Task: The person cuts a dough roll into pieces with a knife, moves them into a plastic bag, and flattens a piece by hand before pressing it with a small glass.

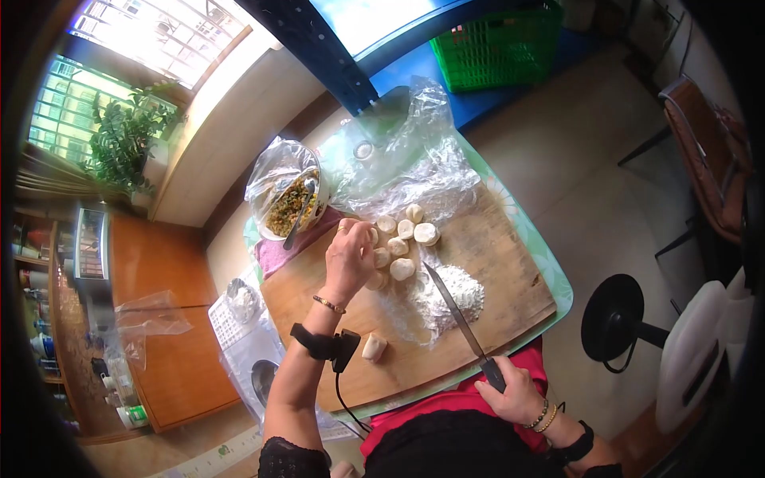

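Note:
My right hand (514, 390) grips the black handle of a long knife (456, 311), whose blade points up and left across a pile of white flour (466, 291). My left hand (351, 259) is at the left side of a cluster of several floured dough pieces (405, 229), fingers curled together. Whether a dough piece is inside the fingers is hidden. A short dough log (374, 346) lies apart from the others, closer to my body. All of this rests on a wooden board (506, 263).
Beyond the board's left corner stands a bowl of chopped filling (287, 215) with a spoon (303, 209), partly wrapped in plastic. Crumpled clear plastic (414, 171) covers the table's far end. A green basket (502, 48) sits behind. A stool (612, 319) and chair (709, 151) stand right.

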Demonstrator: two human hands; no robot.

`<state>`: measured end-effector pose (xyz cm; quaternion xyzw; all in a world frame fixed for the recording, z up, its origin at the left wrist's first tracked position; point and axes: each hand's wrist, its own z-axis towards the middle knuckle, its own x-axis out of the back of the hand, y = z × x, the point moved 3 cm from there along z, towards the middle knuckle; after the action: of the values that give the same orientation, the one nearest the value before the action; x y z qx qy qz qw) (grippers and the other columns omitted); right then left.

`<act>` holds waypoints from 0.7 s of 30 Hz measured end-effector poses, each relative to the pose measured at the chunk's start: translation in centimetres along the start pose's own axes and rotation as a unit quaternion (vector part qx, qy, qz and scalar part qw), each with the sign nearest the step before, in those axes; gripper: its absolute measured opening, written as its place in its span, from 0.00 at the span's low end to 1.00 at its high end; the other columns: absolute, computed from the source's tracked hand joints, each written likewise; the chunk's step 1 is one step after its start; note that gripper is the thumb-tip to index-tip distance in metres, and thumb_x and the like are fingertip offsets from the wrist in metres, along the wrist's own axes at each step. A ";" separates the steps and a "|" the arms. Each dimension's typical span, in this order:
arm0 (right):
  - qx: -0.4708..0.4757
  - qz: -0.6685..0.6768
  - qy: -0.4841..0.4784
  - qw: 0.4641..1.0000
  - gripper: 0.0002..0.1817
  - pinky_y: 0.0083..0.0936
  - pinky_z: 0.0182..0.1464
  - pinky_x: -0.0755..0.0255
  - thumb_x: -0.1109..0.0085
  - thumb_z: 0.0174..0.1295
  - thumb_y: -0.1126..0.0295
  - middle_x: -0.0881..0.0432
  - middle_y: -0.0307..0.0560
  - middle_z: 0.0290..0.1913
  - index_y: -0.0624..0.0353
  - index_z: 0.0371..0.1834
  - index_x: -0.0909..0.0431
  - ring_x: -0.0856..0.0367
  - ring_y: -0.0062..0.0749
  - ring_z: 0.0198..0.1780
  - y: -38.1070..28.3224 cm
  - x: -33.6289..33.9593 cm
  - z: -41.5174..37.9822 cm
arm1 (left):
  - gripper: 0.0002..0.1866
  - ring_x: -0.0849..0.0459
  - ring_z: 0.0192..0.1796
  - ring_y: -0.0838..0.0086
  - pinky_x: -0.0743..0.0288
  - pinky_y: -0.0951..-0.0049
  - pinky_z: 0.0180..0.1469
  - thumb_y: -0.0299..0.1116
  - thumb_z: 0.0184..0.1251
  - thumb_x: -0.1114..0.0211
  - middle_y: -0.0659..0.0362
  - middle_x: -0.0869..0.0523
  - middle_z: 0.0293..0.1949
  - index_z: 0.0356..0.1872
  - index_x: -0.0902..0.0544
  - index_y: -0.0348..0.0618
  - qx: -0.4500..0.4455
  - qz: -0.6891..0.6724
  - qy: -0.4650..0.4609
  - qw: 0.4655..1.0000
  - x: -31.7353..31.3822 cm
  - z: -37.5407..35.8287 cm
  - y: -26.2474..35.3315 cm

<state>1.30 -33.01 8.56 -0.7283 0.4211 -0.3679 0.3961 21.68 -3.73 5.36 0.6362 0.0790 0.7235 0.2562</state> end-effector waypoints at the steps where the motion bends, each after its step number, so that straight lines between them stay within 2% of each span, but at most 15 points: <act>1: -0.005 0.003 0.002 1.000 0.19 0.38 0.29 0.25 0.34 0.58 0.66 0.20 0.54 0.25 0.63 0.47 0.28 0.15 0.51 0.29 0.0 0.0 0.0 | 0.15 0.18 0.40 0.58 0.22 0.62 0.39 0.21 0.54 0.38 0.53 0.21 0.42 0.45 0.21 0.42 0.002 -0.002 -0.002 1.000 -0.1 0.1 -0.3; 4: 0.000 0.009 0.002 1.000 0.19 0.38 0.29 0.25 0.34 0.59 0.66 0.20 0.54 0.25 0.64 0.47 0.28 0.15 0.50 0.29 -0.3 0.0 0.0 | 0.17 0.17 0.41 0.59 0.21 0.63 0.40 0.20 0.54 0.39 0.53 0.20 0.45 0.47 0.20 0.43 0.009 0.017 -0.026 0.999 -0.1 0.0 -0.5; 6: 0.012 -0.004 -0.001 1.000 0.19 0.38 0.30 0.25 0.34 0.59 0.66 0.20 0.54 0.25 0.64 0.47 0.28 0.15 0.51 0.29 -0.7 0.0 0.0 | 0.18 0.16 0.40 0.62 0.21 0.65 0.39 0.21 0.55 0.38 0.53 0.20 0.46 0.48 0.19 0.43 0.008 -0.050 0.000 0.999 0.9 -0.4 0.4; 8: 0.023 -0.017 -0.007 1.000 0.19 0.37 0.30 0.24 0.34 0.59 0.66 0.20 0.55 0.26 0.64 0.48 0.28 0.15 0.51 0.29 -1.0 -0.1 0.0 | 0.17 0.17 0.36 0.66 0.22 0.68 0.38 0.22 0.56 0.36 0.54 0.20 0.46 0.49 0.19 0.43 0.011 -0.058 0.028 0.998 2.2 -1.7 0.9; 10: 0.049 -0.039 -0.031 0.998 0.20 0.38 0.30 0.24 0.34 0.59 0.65 0.19 0.56 0.27 0.64 0.49 0.28 0.16 0.52 0.29 -1.2 -0.6 0.0 | 0.11 0.22 0.29 0.69 0.26 0.70 0.33 0.22 0.60 0.36 0.54 0.20 0.40 0.44 0.19 0.38 0.035 -0.075 0.042 0.996 3.6 -4.0 1.5; 12: 0.056 -0.047 -0.047 0.996 0.20 0.39 0.30 0.23 0.34 0.59 0.64 0.18 0.57 0.27 0.63 0.50 0.28 0.16 0.53 0.29 -1.3 -1.3 -0.2 | 0.07 0.23 0.27 0.71 0.29 0.70 0.30 0.23 0.62 0.36 0.54 0.21 0.33 0.40 0.19 0.37 0.101 -0.091 0.037 0.990 3.9 -8.0 0.9; 14: 0.069 -0.068 -0.091 0.991 0.21 0.40 0.30 0.23 0.35 0.59 0.63 0.18 0.56 0.27 0.62 0.50 0.28 0.16 0.53 0.29 -1.3 -2.3 -0.2 | 0.04 0.26 0.25 0.77 0.32 0.77 0.29 0.25 0.66 0.37 0.58 0.21 0.26 0.39 0.17 0.37 0.147 -0.110 0.057 0.981 3.5 -12.8 0.3; 16: 0.072 -0.089 -0.113 0.987 0.20 0.42 0.29 0.24 0.36 0.61 0.61 0.18 0.55 0.26 0.60 0.50 0.28 0.17 0.53 0.28 -1.1 -3.3 -0.3 | 0.05 0.24 0.28 0.80 0.30 0.79 0.30 0.27 0.68 0.37 0.60 0.20 0.26 0.39 0.17 0.35 0.214 -0.127 0.066 0.966 2.9 -17.1 0.3; 17: 0.075 -0.103 -0.141 0.982 0.20 0.43 0.29 0.24 0.37 0.61 0.60 0.18 0.54 0.26 0.59 0.50 0.28 0.17 0.53 0.27 -1.2 -3.8 -0.4 | 0.04 0.25 0.25 0.75 0.31 0.74 0.28 0.27 0.66 0.37 0.57 0.22 0.27 0.36 0.18 0.38 0.242 -0.173 0.093 0.950 1.8 -19.4 -0.3; 18: 0.079 -0.117 -0.168 0.976 0.19 0.43 0.29 0.24 0.38 0.62 0.59 0.19 0.54 0.25 0.58 0.50 0.28 0.17 0.53 0.27 -1.3 -4.4 -0.4 | 0.04 0.24 0.25 0.76 0.30 0.74 0.29 0.28 0.65 0.36 0.57 0.21 0.28 0.36 0.17 0.37 0.274 -0.199 0.101 0.936 1.4 -20.9 -0.2; 21: 0.093 -0.153 -0.185 0.966 0.19 0.46 0.29 0.24 0.39 0.62 0.57 0.19 0.54 0.24 0.57 0.48 0.29 0.17 0.53 0.27 -1.6 -5.7 -0.5 | 0.05 0.24 0.26 0.77 0.29 0.75 0.29 0.27 0.62 0.33 0.58 0.21 0.30 0.36 0.17 0.37 0.308 -0.234 0.123 0.914 0.8 -23.1 0.8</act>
<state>-0.80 -27.45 9.01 -0.7994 0.1884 -0.3208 0.4717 -0.73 0.83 2.29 0.5526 0.4749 0.6557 0.1978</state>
